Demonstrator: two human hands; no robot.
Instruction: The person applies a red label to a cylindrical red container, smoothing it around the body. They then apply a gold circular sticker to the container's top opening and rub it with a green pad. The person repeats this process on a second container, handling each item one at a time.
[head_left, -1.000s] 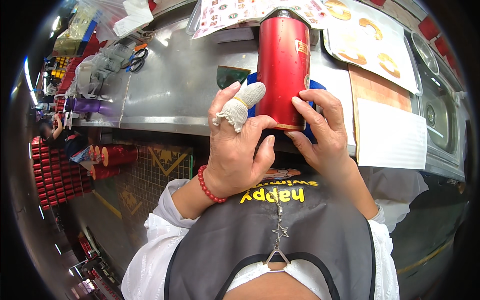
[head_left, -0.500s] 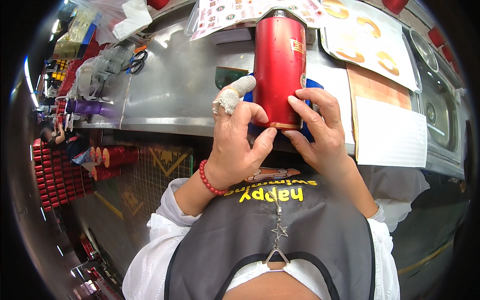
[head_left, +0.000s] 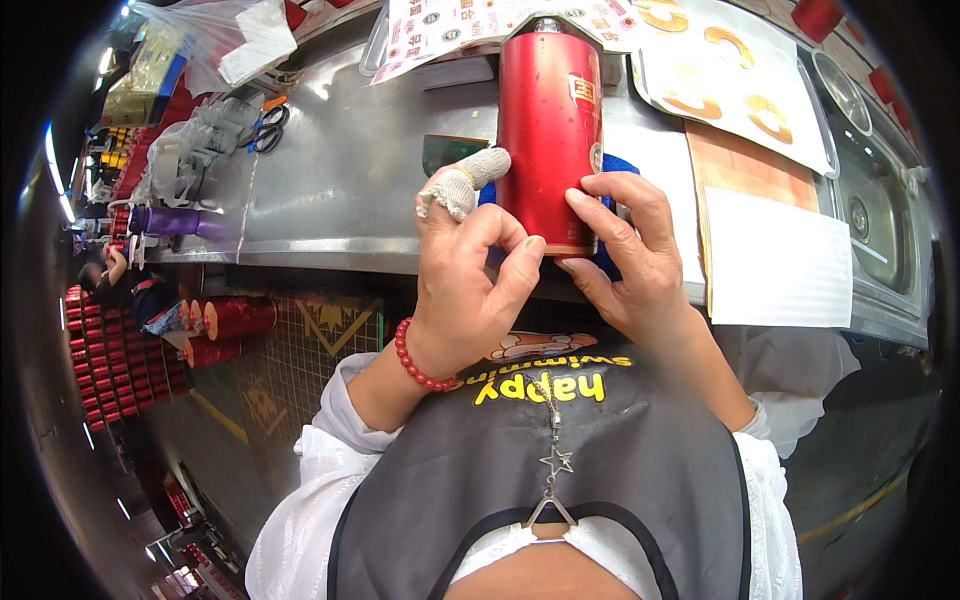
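A glossy red bottle (head_left: 548,130) lies on its side, its narrow neck pointing away from me and its base toward me. Parts of a blue support (head_left: 618,168) show beneath it. Two fingertips of my left hand (head_left: 462,250) rest on the bottle's left side, one wrapped in a white knitted finger cover (head_left: 482,167). The left thumb presses near the base rim, close to a bent finger. My right hand (head_left: 635,240) grips the right side, fingers on top and thumb at the base. A small dark green piece (head_left: 452,152) lies just left of the bottle.
Orange-handled scissors (head_left: 268,128) and clear plastic pieces (head_left: 195,140) lie on the metal table (head_left: 330,180) at left. A printed sheet (head_left: 440,35) is beyond the bottle. At right are a tray sheet with golden curved labels (head_left: 728,48), white paper (head_left: 780,260) and a sink (head_left: 880,220).
My left thumb has moved up from below the base edge onto the bottle's lower side, nearer the bent finger. The right hand keeps its hold. The view has shifted slightly.
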